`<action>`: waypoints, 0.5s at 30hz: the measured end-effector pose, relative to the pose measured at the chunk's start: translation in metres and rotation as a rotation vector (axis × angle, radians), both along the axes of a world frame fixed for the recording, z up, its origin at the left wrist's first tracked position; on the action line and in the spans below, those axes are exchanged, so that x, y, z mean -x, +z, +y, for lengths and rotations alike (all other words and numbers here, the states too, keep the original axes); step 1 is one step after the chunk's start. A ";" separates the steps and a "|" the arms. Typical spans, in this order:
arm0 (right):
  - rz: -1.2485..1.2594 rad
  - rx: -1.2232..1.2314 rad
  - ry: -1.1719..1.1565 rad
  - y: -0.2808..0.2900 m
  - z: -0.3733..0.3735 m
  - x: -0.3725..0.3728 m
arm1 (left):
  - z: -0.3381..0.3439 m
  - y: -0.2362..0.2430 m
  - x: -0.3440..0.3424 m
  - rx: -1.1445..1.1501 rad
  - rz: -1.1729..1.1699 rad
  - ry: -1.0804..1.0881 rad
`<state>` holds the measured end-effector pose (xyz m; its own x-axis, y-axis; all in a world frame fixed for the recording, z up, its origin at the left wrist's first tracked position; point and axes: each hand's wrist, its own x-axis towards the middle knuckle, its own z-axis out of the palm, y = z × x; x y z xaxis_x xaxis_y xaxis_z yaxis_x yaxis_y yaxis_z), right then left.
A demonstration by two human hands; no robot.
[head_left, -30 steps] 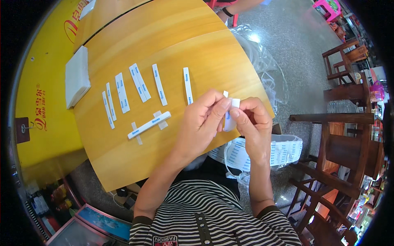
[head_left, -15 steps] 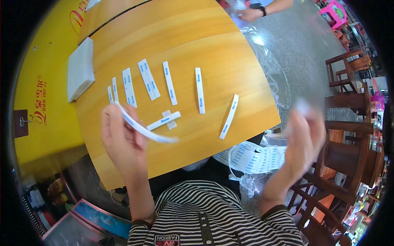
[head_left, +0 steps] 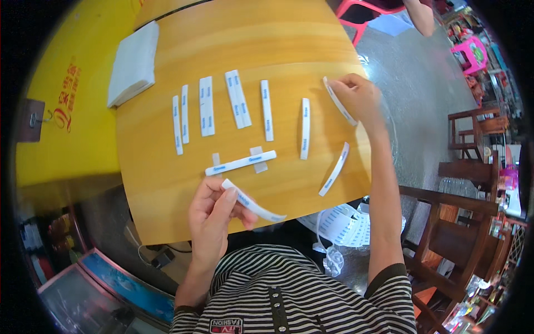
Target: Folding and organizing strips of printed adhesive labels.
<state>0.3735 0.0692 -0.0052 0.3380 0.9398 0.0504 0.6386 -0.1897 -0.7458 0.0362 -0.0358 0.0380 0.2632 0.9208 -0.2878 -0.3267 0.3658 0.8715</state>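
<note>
Progress looks partial: 8 white pieces with blue print lie on the wooden desk (head_left: 278,33), and 2 more are in the hands. Set down so far, from left to right, are a leftmost narrow strip (head_left: 177,125), its narrow neighbour (head_left: 185,114) close beside it, a double-width strip (head_left: 206,106) with a line down its middle, and a slightly tilted double-width strip (head_left: 238,99). Further right come an upright single strip (head_left: 266,110), a second upright single strip (head_left: 305,129) and a slanted, bowed strip (head_left: 334,169) near the right edge. Nearer the person, a crosswise strip (head_left: 240,163) seems to lie over 2 translucent tabs, a left tab (head_left: 216,157) and a right tab (head_left: 261,167); it is the only piece laid sideways.

Not yet down is the curved strip (head_left: 253,202), raised near the front edge: the left hand (head_left: 214,209) has its grip pinched narrow on 1 end, and the other end droops away to the right. At the far right, the right hand (head_left: 359,99) pinches a thin strip (head_left: 340,103) by its side; whether that strip touches the desk, I cannot tell.

Below the desk edge sits a bundle of printed white sheets (head_left: 342,225). Its rows of blue print match the strips, so it may be unused stock, though how much remains cannot be counted.
</note>
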 end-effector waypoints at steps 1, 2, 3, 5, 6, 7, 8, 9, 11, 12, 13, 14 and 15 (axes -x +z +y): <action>-0.087 -0.096 -0.034 0.004 -0.004 -0.001 | -0.001 -0.001 0.004 -0.005 0.009 0.004; -0.172 -0.192 -0.069 0.005 -0.009 0.001 | 0.000 -0.003 0.005 0.004 0.017 0.019; -0.141 -0.177 -0.068 0.023 -0.017 0.019 | 0.000 -0.005 0.006 0.020 -0.026 0.026; -0.043 -0.121 -0.001 0.051 -0.039 0.058 | 0.002 -0.011 0.013 0.039 -0.057 0.072; 0.012 -0.075 0.044 0.059 -0.054 0.073 | 0.003 -0.014 0.014 0.038 -0.121 0.054; 0.013 -0.098 0.141 0.069 -0.071 0.093 | 0.004 -0.016 0.015 0.036 -0.186 0.032; 0.016 -0.125 0.241 0.074 -0.084 0.114 | 0.004 -0.015 0.015 0.029 -0.171 0.040; 0.019 -0.186 0.359 0.072 -0.093 0.126 | 0.004 -0.016 0.015 0.033 -0.172 0.046; 0.040 -0.250 0.505 0.062 -0.106 0.155 | 0.002 -0.019 0.021 0.035 -0.136 0.073; 0.096 -0.200 0.475 0.064 -0.113 0.169 | 0.002 -0.018 0.023 0.035 -0.139 0.083; 0.148 -0.151 0.435 0.065 -0.117 0.177 | 0.002 -0.019 0.024 0.042 -0.148 0.076; 0.143 -0.149 0.438 0.062 -0.119 0.182 | 0.003 -0.019 0.025 0.048 -0.158 0.070; 0.167 -0.128 0.415 0.058 -0.120 0.187 | 0.002 -0.019 0.027 0.048 -0.159 0.080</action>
<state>0.1865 -0.0507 0.0526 -0.0521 0.9870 0.1521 0.5103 0.1572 -0.8455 0.0092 -0.0341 0.0187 0.2352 0.9270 -0.2921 -0.4892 0.3726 0.7886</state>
